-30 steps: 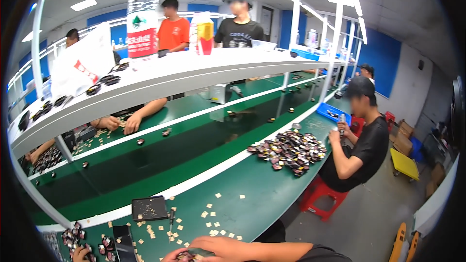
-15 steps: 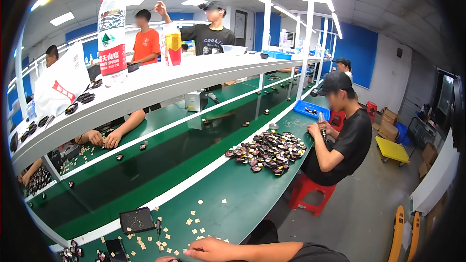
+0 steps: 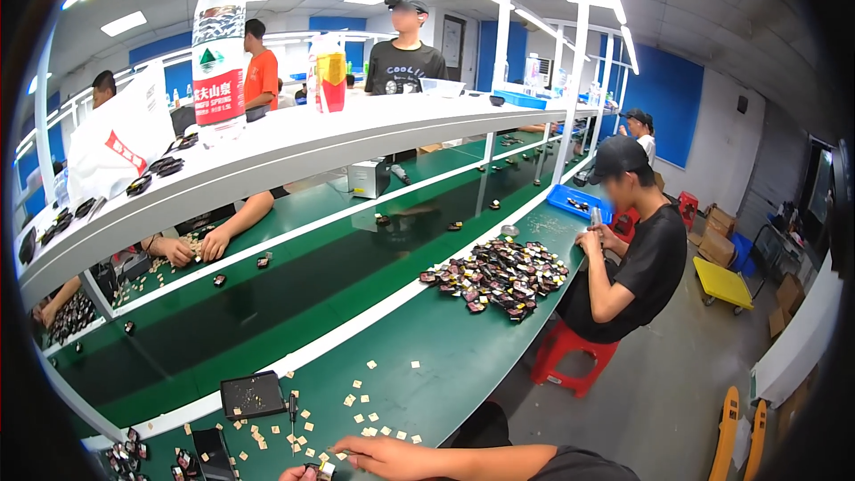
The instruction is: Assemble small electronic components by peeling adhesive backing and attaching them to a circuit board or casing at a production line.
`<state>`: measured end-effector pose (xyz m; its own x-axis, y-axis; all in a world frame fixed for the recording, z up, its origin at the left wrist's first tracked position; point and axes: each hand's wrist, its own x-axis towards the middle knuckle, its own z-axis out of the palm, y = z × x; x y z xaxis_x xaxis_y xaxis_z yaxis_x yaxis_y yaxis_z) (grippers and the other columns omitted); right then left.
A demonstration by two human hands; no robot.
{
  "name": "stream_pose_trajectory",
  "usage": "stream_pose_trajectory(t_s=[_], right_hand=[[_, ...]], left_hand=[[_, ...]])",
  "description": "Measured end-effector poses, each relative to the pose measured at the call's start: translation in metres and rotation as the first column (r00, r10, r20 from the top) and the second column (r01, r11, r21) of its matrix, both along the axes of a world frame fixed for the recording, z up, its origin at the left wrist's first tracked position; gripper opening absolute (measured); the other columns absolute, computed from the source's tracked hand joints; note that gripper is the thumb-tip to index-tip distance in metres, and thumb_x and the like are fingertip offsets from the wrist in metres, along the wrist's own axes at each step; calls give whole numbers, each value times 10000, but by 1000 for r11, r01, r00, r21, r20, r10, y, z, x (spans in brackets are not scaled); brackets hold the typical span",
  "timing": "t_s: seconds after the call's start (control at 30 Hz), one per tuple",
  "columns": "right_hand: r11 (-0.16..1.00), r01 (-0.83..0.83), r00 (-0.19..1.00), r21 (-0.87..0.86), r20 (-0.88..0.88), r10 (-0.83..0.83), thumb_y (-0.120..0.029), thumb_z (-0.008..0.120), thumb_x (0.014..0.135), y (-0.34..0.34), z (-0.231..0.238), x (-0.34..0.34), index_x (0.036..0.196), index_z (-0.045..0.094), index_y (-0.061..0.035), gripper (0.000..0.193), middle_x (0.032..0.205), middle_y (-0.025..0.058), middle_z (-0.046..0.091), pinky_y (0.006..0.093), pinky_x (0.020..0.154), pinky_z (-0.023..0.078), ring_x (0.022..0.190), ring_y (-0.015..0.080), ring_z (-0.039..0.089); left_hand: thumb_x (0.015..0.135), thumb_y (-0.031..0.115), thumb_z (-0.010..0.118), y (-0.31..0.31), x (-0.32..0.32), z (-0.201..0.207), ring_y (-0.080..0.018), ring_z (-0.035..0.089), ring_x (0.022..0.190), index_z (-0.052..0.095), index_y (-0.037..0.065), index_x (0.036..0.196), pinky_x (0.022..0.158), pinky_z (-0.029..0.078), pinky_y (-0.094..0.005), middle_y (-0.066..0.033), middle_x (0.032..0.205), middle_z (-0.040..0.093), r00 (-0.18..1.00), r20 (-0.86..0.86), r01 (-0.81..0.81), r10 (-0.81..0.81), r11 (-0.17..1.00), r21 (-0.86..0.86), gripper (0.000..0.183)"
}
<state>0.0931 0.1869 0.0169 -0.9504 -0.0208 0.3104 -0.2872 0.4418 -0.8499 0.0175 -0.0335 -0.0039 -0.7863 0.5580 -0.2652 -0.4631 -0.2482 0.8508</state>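
R hand low centre, forearm in from lower right, lying flat along bottom edge, fingers stretched left, tips pinching a small pale square chip. L hand barely in view at bottom edge, only knuckles showing; grip can't be told, seems to touch same small dark part betw both hands.

Vs 0.5 s ago: view tilted down/left a bit, so hands show more; R hand was lower at the edge, now further onto green mat surface. Seated co-worker in black tee + cap sits further right in frame. Tall clear plastic water bottle w/ red label sits more central on white shelf.

Chip: tiny, beige, square, flat; at R fingertips, just above surface near its front edge. Many like beige chips scattered around hands. Black flat rect tray up-left of hands, thin dark screwdriver-like tool beside it. Pile of dark/shiny small parts well apart on the right, near the co-worker. Blue bin beyond.
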Motion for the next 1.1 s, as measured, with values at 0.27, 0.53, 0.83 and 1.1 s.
stream_pose_trajectory(t_s=[0.27, 0.53, 0.83, 1.1], right_hand=[[976, -114, 931, -185, 324, 170, -270, 592, 1016, 1, -11, -2, 1331, 514, -85, 374, 1068, 50, 665, 316, 725, 548, 878, 186, 664], [858, 111, 892, -501, 431, 136, -112, 587, 1022, -6, 14, 11, 1165, 551, -23, 173, 944, 66, 687, 219, 580, 466, 707, 56, 572], [872, 86, 853, -481, 489, 186, -122, 574, 1023, -20, 15, 8, 1175, 536, -4, 196, 908, 73, 696, 217, 560, 473, 648, 64, 574], [820, 149, 767, -552, 588, 257, -101, 554, 1018, -30, 30, -10, 1067, 447, -28, 138, 861, 114, 695, 215, 446, 419, 543, 75, 564]], left_hand=[[998, 49, 612, 2, 1, 17, -121, 671, 889, 599, 76, 1125, 747, 550, -209, -29, 984, 669, 982, 183, -68, 34, 981, 183, 131], [968, -11, 622, 2, -3, 8, -319, 715, 1012, 533, -26, 1179, 876, 617, -358, -142, 1110, 639, 998, 51, 26, -34, 987, 159, 229], [965, -1, 607, 3, -5, 1, -260, 728, 893, 531, -17, 1254, 801, 625, -349, -172, 1067, 670, 1000, -9, -25, 26, 997, 69, 300], [984, 1, 587, 5, -6, 9, -216, 719, 892, 534, -15, 1182, 792, 615, -307, -145, 1083, 668, 990, -123, -65, 70, 997, 43, 205]])
